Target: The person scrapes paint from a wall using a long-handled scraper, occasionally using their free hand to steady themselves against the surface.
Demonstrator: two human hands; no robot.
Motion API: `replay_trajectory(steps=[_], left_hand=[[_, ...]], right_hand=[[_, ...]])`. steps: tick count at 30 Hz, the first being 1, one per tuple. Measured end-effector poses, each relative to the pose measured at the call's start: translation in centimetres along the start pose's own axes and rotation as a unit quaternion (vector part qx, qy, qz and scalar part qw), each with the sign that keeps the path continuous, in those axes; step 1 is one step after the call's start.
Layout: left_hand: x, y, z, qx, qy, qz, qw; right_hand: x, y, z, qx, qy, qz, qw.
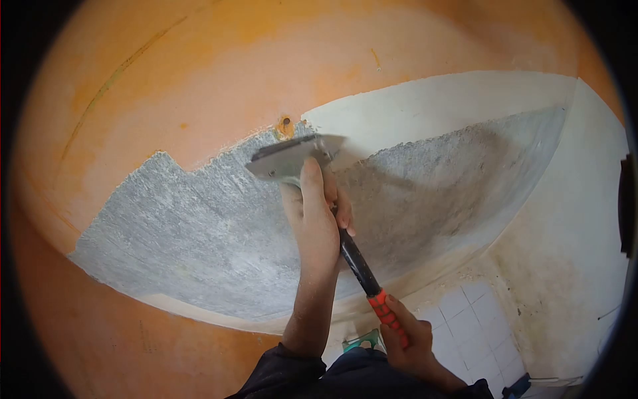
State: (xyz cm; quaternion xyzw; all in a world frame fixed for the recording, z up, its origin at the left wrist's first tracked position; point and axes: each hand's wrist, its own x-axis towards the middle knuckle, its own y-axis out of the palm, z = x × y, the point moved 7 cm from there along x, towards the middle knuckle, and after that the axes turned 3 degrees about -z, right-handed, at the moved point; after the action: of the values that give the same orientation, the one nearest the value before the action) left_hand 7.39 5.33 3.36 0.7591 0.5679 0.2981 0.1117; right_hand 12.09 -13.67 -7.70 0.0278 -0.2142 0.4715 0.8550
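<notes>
A long-handled wall scraper (359, 263) runs from the wall down toward my body, with a wide metal blade, a black shaft and a red grip. My left hand (316, 209) is closed around it just below the blade, one finger stretched along the blade's back. Lower down, my right hand (411, 336) is wrapped around the red grip. The slightly blurred blade lies over the wall (206, 213), where a rough grey scraped area meets a white coated strip (452, 96). Peach-orange paint (219, 86) borders the grey above.
A small dark hole (286, 122) sits in the paint just above the blade. White tiles (468, 319) show below on the right. Something green (359, 342) is partly visible near my body. A dark object (626, 206) stands at the right edge.
</notes>
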Motion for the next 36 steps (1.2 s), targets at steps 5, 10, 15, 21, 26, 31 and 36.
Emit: replay_trajectory(steps=[5,10,15,21,26,31,36], left_hand=[[-0.4,-1.0,1.4,0.011,-0.005,0.006,1.000],[0.6,0.2,-0.6,0.004,0.023,0.021,1.000],[0.0,-0.1,-0.1,-0.001,0.020,0.027,0.999],[0.5,0.4,-1.4,0.001,0.036,0.024,0.999],[1.3,1.1,-1.4,-0.028,0.030,0.042,0.998],[0.5,0.6,-1.2,-0.009,0.008,0.002,1.000],[0.6,0.6,-1.0,-0.030,0.017,0.011,0.999]], right_hand=[[-1.1,0.7,-1.2,-0.025,-0.047,-0.020,0.998],[0.2,0.3,0.3,-0.003,-0.051,-0.023,0.998],[-0.4,0.4,-0.2,-0.013,-0.073,-0.037,0.997],[0.3,-0.3,1.2,-0.003,-0.053,-0.018,0.998],[1.1,-1.1,2.1,-0.004,-0.060,-0.019,0.998],[0.6,-1.1,1.8,0.003,-0.073,-0.032,0.997],[1.1,-1.7,1.7,-0.022,-0.045,-0.010,0.999]])
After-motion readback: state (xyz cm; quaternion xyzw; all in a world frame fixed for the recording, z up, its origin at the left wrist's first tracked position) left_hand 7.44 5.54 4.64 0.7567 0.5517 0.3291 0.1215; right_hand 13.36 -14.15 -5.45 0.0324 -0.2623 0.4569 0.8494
